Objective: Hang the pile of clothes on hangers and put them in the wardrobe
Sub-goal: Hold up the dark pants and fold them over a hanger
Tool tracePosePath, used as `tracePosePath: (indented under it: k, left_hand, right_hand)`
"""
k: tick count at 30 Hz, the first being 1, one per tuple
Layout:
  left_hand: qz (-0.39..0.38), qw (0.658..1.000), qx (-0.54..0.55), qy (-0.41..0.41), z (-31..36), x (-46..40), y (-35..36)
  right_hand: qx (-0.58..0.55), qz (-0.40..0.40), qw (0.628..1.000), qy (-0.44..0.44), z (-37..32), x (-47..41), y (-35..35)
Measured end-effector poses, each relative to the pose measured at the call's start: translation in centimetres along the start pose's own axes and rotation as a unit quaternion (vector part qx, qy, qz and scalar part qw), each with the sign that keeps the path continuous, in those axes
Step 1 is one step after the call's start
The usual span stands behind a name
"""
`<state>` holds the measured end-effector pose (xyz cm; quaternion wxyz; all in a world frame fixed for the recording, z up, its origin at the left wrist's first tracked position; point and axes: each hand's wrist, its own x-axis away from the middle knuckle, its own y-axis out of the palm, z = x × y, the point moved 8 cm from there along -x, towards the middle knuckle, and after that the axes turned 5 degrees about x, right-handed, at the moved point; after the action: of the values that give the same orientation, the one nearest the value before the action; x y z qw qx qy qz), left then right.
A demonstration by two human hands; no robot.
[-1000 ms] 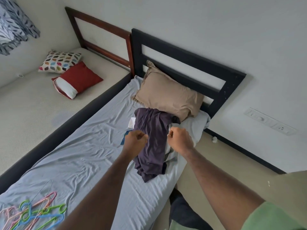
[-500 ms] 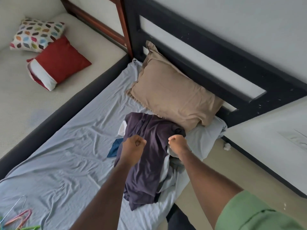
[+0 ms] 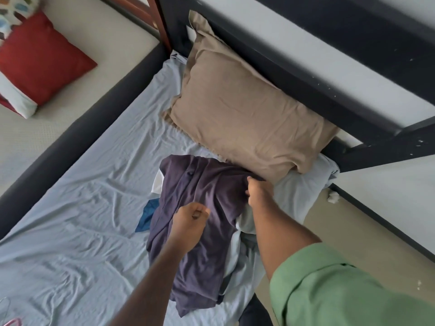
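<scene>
Gripping now the purple shirt [image 3: 202, 208] edge, right hand [image 3: 257, 194] moved forward, left hand [image 3: 191, 222] still fisted above it.

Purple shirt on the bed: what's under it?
Under the purple shirt, a white garment, a blue one and pale fabric peek out; the rest is covered.

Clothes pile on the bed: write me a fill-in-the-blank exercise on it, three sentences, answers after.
1. The top garment of the pile is dark ____.
2. The right hand grips that garment's edge beside the ____ pillow.
3. The left hand hovers over the pile with its fingers ____.

Missing words: purple; tan; curled
</scene>
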<state>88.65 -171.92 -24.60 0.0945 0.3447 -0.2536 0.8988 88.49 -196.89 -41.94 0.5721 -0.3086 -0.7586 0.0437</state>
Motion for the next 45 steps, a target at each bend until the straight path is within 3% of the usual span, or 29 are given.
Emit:
tracePosePath:
  k: [4, 7, 9, 11, 13, 16, 18, 19, 21, 23, 25, 27, 31, 33, 39, 43, 45]
  left_hand:
    - [-0.005, 1.000, 0.019, -0.015, -1.1, -0.1, -0.7]
    - [0.008, 0.998, 0.060, -0.020, -1.1, 0.5, -2.3]
    - [0.020, 0.994, 0.109, -0.007, -0.1, 1.1, -3.2]
    - [0.014, 0.973, 0.228, -0.039, 0.6, 1.9, -3.8]
    - [-0.014, 0.941, 0.328, -0.079, 0.6, 2.3, -3.8]
    - [0.002, 0.970, 0.224, -0.093, -0.7, 3.1, -4.8]
    - [0.020, 0.986, 0.136, -0.099, -2.3, 4.1, -5.3]
    - [0.013, 0.985, 0.138, -0.101, -3.0, 4.8, -5.3]
    - [-0.001, 0.978, 0.190, -0.091, -4.1, 6.6, -5.3]
    - [-0.007, 0.967, 0.246, -0.063, -4.3, 8.2, -5.4]
    - [-0.033, 0.950, 0.308, -0.047, -4.3, 10.1, -5.5]
    - [-0.062, 0.945, 0.319, -0.027, -4.4, 11.7, -5.6]
    - [-0.045, 0.988, 0.125, 0.075, -5.2, 14.4, -7.9]
    - [-0.046, 0.988, 0.111, 0.095, -5.2, 16.1, -8.7]
    - [-0.137, 0.904, 0.405, 0.012, -5.9, 22.6, -9.6]
    - [-0.083, 0.854, 0.510, -0.058, -7.5, 25.5, -10.8]
    - [-0.077, 0.806, 0.582, -0.073, -8.0, 26.8, -10.2]
  right_hand:
    - [0.076, 0.020, 0.993, -0.084, -1.9, 0.3, -0.1]
    - [-0.089, -0.111, 0.976, -0.166, -4.1, 7.3, 1.1]
    - [-0.204, -0.274, 0.925, -0.167, -4.1, 12.9, 2.8]
    - [-0.194, -0.386, 0.888, -0.155, -2.0, 19.2, 3.5]
    - [-0.144, -0.440, 0.870, -0.171, 1.0, 24.2, 2.9]
    - [-0.048, -0.514, 0.833, -0.201, 5.0, 29.9, 1.8]
    - [-0.011, -0.518, 0.831, -0.205, 7.2, 31.1, 1.1]
    - [-0.017, -0.485, 0.848, -0.211, 7.7, 31.0, 0.4]
    - [-0.078, -0.367, 0.905, -0.200, 8.6, 29.3, -1.1]
    - [-0.131, -0.260, 0.948, -0.127, 9.9, 27.8, -2.1]
    - [-0.173, -0.284, 0.943, -0.020, 11.4, 28.3, -1.0]
    - [-0.216, -0.317, 0.923, 0.030, 11.6, 29.1, 0.3]
    - [-0.249, -0.257, 0.930, -0.088, 8.6, 31.2, 0.6]
    - [-0.267, -0.283, 0.908, -0.154, 6.7, 34.8, 0.7]
    - [-0.146, -0.438, 0.853, -0.244, 9.4, 45.0, 0.5]
    - [-0.198, -0.482, 0.828, -0.207, 12.7, 48.3, -0.9]
    - [-0.216, -0.483, 0.825, -0.197, 14.5, 49.3, -1.0]
